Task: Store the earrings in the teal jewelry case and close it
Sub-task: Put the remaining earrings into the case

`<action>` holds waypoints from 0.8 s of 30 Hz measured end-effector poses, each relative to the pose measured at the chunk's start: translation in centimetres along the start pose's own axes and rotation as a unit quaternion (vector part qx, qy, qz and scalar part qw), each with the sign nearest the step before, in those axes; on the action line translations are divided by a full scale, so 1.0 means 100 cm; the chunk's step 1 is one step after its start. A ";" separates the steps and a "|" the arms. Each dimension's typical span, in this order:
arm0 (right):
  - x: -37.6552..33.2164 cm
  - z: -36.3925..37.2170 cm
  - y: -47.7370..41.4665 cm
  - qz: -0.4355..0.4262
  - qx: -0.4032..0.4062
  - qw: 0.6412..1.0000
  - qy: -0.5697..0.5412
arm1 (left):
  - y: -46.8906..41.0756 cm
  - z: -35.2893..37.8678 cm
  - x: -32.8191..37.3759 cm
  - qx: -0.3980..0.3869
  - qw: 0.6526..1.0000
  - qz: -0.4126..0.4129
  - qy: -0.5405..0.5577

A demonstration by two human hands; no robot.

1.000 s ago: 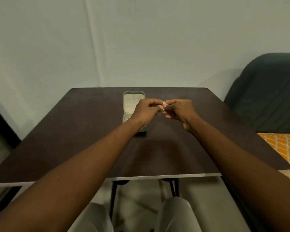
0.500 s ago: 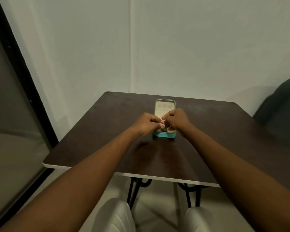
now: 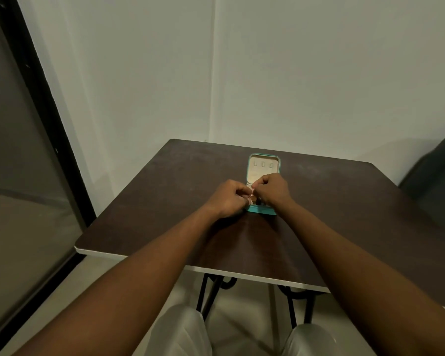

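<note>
The teal jewelry case (image 3: 263, 165) stands open on the dark table (image 3: 165, 201), its cream-lined lid upright toward the wall. My left hand (image 3: 228, 199) and my right hand (image 3: 272, 190) meet just above the case's lower half, fingers curled. Between their fingertips they pinch a small gold earring (image 3: 252, 197). The hands hide most of the case's bottom tray; only its teal front edge (image 3: 261, 209) shows.
The table sits in a corner of pale walls. A dark-framed glass panel (image 3: 23, 201) runs along the left. A dark chair (image 3: 437, 181) stands at the right. My knees in light trousers show below the table's near edge.
Both hands have come down from above the table onto the open case, still pinching the earring. The view has swung to the left, so the case now sits more central.
</note>
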State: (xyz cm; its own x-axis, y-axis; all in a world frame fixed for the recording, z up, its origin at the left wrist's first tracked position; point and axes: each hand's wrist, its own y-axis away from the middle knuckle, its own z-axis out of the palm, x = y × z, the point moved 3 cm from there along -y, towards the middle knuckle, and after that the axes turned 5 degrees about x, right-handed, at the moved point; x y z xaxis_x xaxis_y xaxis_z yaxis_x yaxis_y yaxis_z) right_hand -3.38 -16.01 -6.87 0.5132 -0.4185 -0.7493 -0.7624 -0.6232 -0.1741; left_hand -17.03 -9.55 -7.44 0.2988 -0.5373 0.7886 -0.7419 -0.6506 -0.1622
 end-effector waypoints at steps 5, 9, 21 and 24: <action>0.008 0.002 -0.002 -0.013 0.005 0.999 0.035 | -0.004 0.004 -0.005 0.011 1.000 -0.011 0.000; 0.005 0.002 0.002 -0.054 -0.011 0.996 0.068 | -0.006 0.006 -0.010 0.008 1.000 -0.028 0.000; 0.002 -0.005 0.000 -0.080 -0.085 0.985 0.127 | -0.011 0.010 -0.018 0.003 0.995 -0.083 0.051; 0.000 -0.008 -0.001 -0.077 -0.086 0.984 0.132 | -0.012 0.010 -0.019 -0.009 0.992 -0.106 0.065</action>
State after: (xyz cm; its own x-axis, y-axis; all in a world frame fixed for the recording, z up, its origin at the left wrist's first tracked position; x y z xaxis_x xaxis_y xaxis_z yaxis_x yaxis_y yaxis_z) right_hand -3.01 -16.47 -6.32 0.7195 -0.4538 -0.5257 -0.6014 -0.7857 -0.1450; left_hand -16.03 -8.30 -9.32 0.3698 -0.3154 0.8740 -0.6817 -0.7312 0.0246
